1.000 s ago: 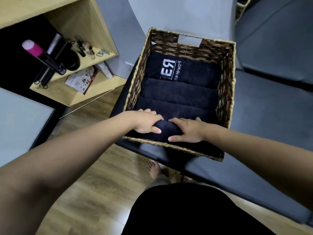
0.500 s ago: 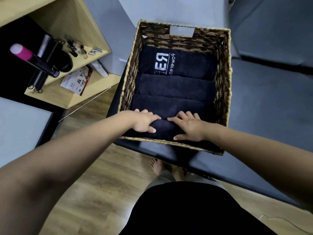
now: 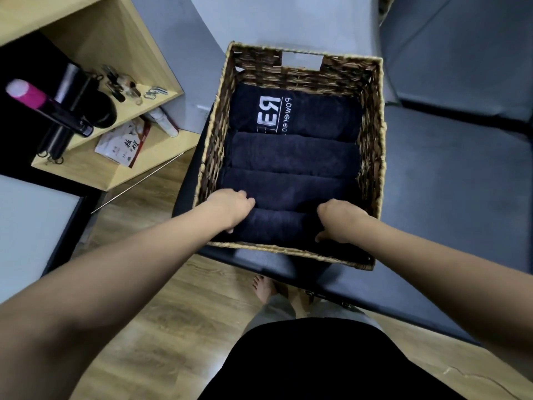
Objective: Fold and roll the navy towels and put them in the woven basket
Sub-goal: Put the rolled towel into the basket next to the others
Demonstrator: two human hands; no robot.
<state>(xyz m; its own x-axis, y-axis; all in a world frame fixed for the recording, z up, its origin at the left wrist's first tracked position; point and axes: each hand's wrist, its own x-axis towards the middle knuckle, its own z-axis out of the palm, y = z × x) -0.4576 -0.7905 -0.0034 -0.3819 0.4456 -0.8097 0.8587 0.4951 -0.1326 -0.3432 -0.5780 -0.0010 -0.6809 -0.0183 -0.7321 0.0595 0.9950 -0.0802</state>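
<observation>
**Figure: Both hands on the nearest rolled towel inside the woven basket**

Hidden parts: the fingertips of both hands dip behind the nearest towel roll (image 3: pixel 277 226), so their ends cannot be seen. The ends of that roll lie under the hands and in shadow at the near right corner. White lettering on the farthest towel (image 3: pixel 294 114) reads reversed and is partly lost in the fold.

The woven basket (image 3: pixel 372 157) stands on a dark grey padded seat (image 3: pixel 450 192). Four navy rolls lie in it side by side, touching, each running from side wall to side wall. The left hand (image 3: pixel 230 207) grips the left part of the nearest roll, fingers curled over its far edge, thumb on the near side. The right hand (image 3: pixel 337 220) grips the right part likewise, fingers curled over and thumb low. Both forearms reach in over the near rim. A wooden shelf unit (image 3: pixel 121 53) stands at upper left.
</observation>
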